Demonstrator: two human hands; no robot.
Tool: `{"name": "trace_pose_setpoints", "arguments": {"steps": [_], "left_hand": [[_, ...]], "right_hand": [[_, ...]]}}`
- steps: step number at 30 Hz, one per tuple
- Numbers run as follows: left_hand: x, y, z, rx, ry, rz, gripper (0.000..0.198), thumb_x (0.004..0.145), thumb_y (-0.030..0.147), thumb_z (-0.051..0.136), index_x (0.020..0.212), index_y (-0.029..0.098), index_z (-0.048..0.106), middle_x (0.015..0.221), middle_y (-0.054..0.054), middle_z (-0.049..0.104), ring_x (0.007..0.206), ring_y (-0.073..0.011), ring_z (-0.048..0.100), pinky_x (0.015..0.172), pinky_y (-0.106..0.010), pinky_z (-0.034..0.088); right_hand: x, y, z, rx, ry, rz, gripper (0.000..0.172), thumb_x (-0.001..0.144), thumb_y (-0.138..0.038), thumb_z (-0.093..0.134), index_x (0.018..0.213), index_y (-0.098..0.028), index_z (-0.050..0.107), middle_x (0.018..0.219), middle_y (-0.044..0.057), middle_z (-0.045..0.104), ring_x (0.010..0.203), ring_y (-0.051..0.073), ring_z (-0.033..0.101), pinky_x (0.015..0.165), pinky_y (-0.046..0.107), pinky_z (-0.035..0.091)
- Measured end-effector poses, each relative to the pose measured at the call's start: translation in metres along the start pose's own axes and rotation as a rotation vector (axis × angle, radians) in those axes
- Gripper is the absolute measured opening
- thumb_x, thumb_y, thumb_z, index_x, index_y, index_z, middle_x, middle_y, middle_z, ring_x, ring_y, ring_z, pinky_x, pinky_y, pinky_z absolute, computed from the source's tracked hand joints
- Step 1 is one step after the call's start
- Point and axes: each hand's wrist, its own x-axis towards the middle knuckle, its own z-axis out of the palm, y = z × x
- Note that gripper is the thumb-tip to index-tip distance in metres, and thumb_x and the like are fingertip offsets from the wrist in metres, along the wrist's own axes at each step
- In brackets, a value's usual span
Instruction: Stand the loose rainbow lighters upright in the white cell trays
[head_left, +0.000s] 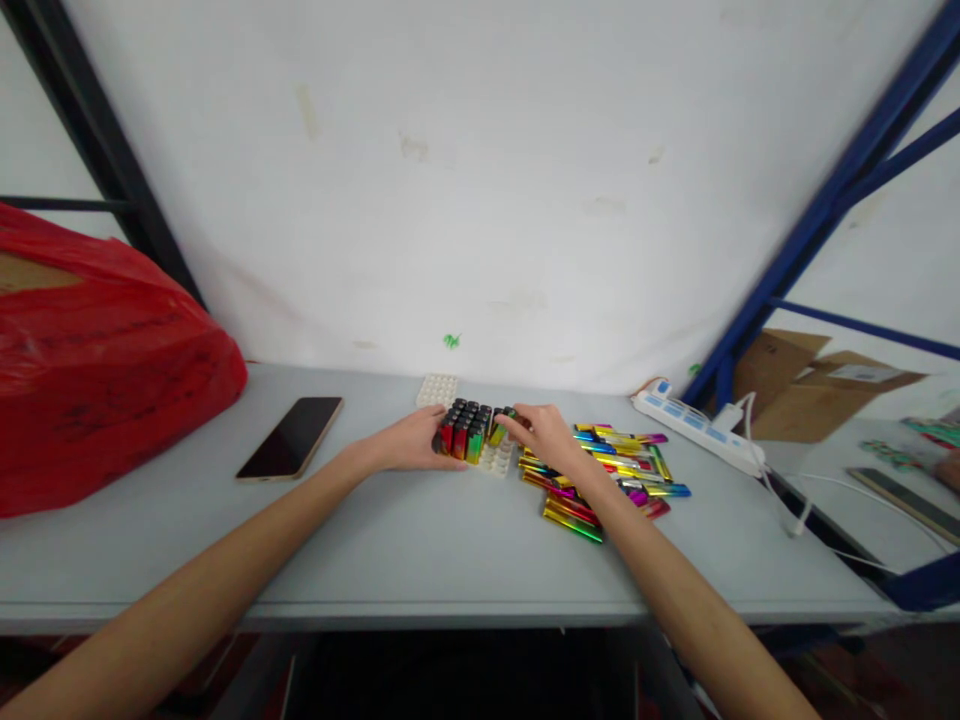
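Observation:
Several shiny coloured lighters (464,430) with black tops stand upright, close together, in a white tray with round hollows (497,459). My left hand (414,438) is curved around the left side of this group, thumb at the front and fingers behind. At the group's right side, my right hand (541,436) pinches the top of a yellow-green lighter (498,432) that stands slightly tilted over the tray. A loose pile of metallic lighters (626,462) lies to the right, partly hidden by my right forearm.
A second white hollowed tray (437,390) lies behind my left hand, near the wall. At left are a dark phone (291,438) and a big red plastic bag (112,360). A white power strip (697,425) with cables and a blue metal frame (810,230) stand at right.

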Motion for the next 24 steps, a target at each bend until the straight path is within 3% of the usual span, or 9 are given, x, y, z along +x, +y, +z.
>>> {"name": "trace_pose_setpoints", "arguments": {"steps": [5, 8, 12, 15, 19, 22, 24], "left_hand": [[0.001, -0.001, 0.000, 0.007, -0.007, 0.016, 0.045, 0.083, 0.060, 0.083, 0.111, 0.025, 0.077, 0.115, -0.005, 0.078, 0.111, -0.0322, 0.069, 0.109, -0.040, 0.051], [0.001, -0.003, 0.001, 0.021, 0.006, -0.003, 0.049, 0.081, 0.062, 0.083, 0.112, 0.024, 0.077, 0.115, -0.006, 0.078, 0.110, -0.0330, 0.069, 0.105, -0.040, 0.053], [0.001, -0.006, 0.002, 0.031, 0.009, -0.026, 0.054, 0.080, 0.066, 0.083, 0.114, 0.024, 0.076, 0.117, -0.008, 0.077, 0.110, -0.0335, 0.070, 0.103, -0.040, 0.055], [0.000, -0.007, 0.003, 0.018, 0.002, -0.029, 0.059, 0.080, 0.067, 0.082, 0.119, 0.024, 0.074, 0.122, -0.009, 0.076, 0.113, -0.0336, 0.069, 0.106, -0.041, 0.055], [0.000, -0.007, 0.003, 0.038, -0.004, -0.060, 0.065, 0.080, 0.069, 0.082, 0.120, 0.019, 0.073, 0.120, -0.011, 0.074, 0.111, -0.0349, 0.069, 0.106, -0.042, 0.055], [0.000, -0.007, 0.003, 0.041, -0.015, -0.087, 0.068, 0.078, 0.070, 0.082, 0.120, 0.017, 0.073, 0.121, -0.014, 0.073, 0.112, -0.0371, 0.069, 0.107, -0.045, 0.055], [0.001, -0.007, 0.003, 0.026, -0.021, -0.085, 0.066, 0.078, 0.070, 0.082, 0.118, 0.018, 0.073, 0.121, -0.013, 0.073, 0.113, -0.0367, 0.069, 0.108, -0.046, 0.054]], "right_hand": [[0.003, -0.003, 0.007, -0.213, -0.091, 0.021, 0.049, 0.108, -0.062, 0.055, 0.088, -0.021, 0.072, 0.083, 0.011, 0.079, 0.073, 0.021, 0.070, 0.068, 0.029, 0.039], [0.002, -0.007, 0.007, -0.340, -0.118, 0.054, 0.053, 0.107, -0.066, 0.051, 0.092, -0.022, 0.075, 0.083, 0.011, 0.078, 0.074, 0.022, 0.070, 0.065, 0.030, 0.036], [-0.001, -0.003, -0.003, -0.290, -0.138, 0.001, 0.058, 0.113, -0.062, 0.041, 0.085, -0.023, 0.073, 0.078, 0.007, 0.076, 0.074, 0.020, 0.069, 0.068, 0.029, 0.037], [-0.001, 0.018, -0.020, -0.306, -0.057, 0.031, 0.053, 0.117, -0.048, 0.037, 0.091, -0.022, 0.074, 0.086, 0.009, 0.078, 0.084, 0.021, 0.072, 0.078, 0.029, 0.043], [-0.006, 0.061, -0.049, -0.458, -0.025, 0.211, 0.030, 0.111, -0.019, 0.048, 0.118, -0.013, 0.077, 0.117, 0.019, 0.079, 0.112, 0.027, 0.072, 0.097, 0.032, 0.048], [-0.017, 0.088, -0.067, -0.515, -0.179, 0.440, 0.051, 0.096, 0.003, 0.051, 0.141, -0.012, 0.070, 0.144, 0.021, 0.070, 0.131, 0.028, 0.067, 0.107, 0.033, 0.048], [-0.026, 0.098, -0.075, -0.516, -0.253, 0.512, 0.054, 0.091, 0.005, 0.056, 0.139, -0.012, 0.073, 0.144, 0.020, 0.071, 0.132, 0.029, 0.068, 0.108, 0.033, 0.050]]}}
